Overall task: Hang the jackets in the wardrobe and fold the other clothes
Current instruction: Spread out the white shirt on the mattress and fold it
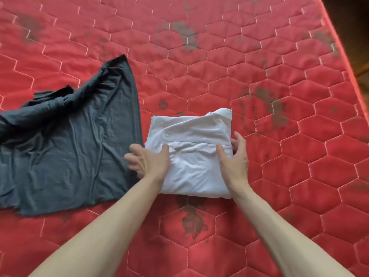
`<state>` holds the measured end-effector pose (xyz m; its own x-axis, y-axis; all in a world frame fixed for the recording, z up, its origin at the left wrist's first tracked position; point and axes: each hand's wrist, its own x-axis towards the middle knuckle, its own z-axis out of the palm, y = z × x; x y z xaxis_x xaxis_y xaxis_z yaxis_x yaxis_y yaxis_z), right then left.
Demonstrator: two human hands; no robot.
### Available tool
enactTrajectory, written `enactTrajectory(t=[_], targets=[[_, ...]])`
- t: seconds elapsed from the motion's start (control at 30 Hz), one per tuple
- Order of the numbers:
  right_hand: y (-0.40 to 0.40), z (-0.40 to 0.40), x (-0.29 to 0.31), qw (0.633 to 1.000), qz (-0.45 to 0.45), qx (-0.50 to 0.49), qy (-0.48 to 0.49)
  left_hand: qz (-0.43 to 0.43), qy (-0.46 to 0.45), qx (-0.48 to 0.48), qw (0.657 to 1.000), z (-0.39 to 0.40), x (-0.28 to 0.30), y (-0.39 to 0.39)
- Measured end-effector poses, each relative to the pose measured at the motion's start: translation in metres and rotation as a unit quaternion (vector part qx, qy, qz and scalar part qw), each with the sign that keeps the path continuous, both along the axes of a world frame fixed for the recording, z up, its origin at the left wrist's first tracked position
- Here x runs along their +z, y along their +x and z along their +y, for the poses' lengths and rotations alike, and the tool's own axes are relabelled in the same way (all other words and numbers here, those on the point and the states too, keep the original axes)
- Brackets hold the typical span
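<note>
A white shirt lies folded into a compact rectangle on the red mattress, its collar at the far right corner. My left hand grips its left edge, thumb on top and fingers curled down the side. My right hand grips the right edge the same way, thumb on the cloth and fingers round the side. A dark grey t-shirt lies unfolded and crumpled to the left, its hem touching my left hand's fingers.
The red quilted mattress has dark stains in several spots. Its right edge runs diagonally down the right side, with dark floor beyond it.
</note>
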<state>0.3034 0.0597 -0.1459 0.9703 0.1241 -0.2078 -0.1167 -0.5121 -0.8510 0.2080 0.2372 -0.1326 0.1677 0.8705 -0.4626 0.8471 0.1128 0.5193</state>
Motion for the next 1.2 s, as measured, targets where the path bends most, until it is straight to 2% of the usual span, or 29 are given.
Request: enactTrajectory(t=[0.03,0.1,0.2,0.27,0.33,0.57,0.73,0.9,1.07,1.2], targets=[[0.002,-0.003,0.004,0.999,0.038,-0.016,0.016,0.002,-0.040,0.021,0.999,0.008,0.001,0.001],[0.006,-0.010,0.011,0.988,0.137,-0.032,0.064,-0.030,-0.104,0.004,0.994,0.022,0.001,-0.001],[0.007,-0.018,0.020,0.937,0.309,-0.010,0.164,-0.141,-0.266,0.014,0.954,0.033,0.006,-0.009],[0.005,-0.025,0.026,0.917,0.354,0.020,0.182,-0.139,-0.353,-0.006,0.925,0.033,0.010,-0.020],[0.000,-0.031,0.031,0.911,0.364,0.034,0.190,-0.161,-0.387,-0.022,0.908,0.030,0.011,-0.033],[-0.027,-0.052,0.069,0.904,0.363,0.067,0.216,-0.215,-0.425,-0.009,0.879,0.010,0.047,-0.077],[-0.047,-0.069,0.140,0.913,0.320,0.107,0.227,-0.263,-0.403,-0.027,0.876,0.001,0.118,-0.105],[-0.073,-0.079,0.269,0.911,0.298,0.132,0.254,-0.336,-0.343,-0.017,0.877,-0.019,0.246,-0.136],[-0.108,-0.099,0.410,0.895,0.309,0.172,0.272,-0.409,-0.330,0.007,0.851,-0.061,0.381,-0.185],[-0.149,-0.117,0.517,0.866,0.344,0.223,0.288,-0.458,-0.318,0.031,0.829,-0.102,0.482,-0.238]])
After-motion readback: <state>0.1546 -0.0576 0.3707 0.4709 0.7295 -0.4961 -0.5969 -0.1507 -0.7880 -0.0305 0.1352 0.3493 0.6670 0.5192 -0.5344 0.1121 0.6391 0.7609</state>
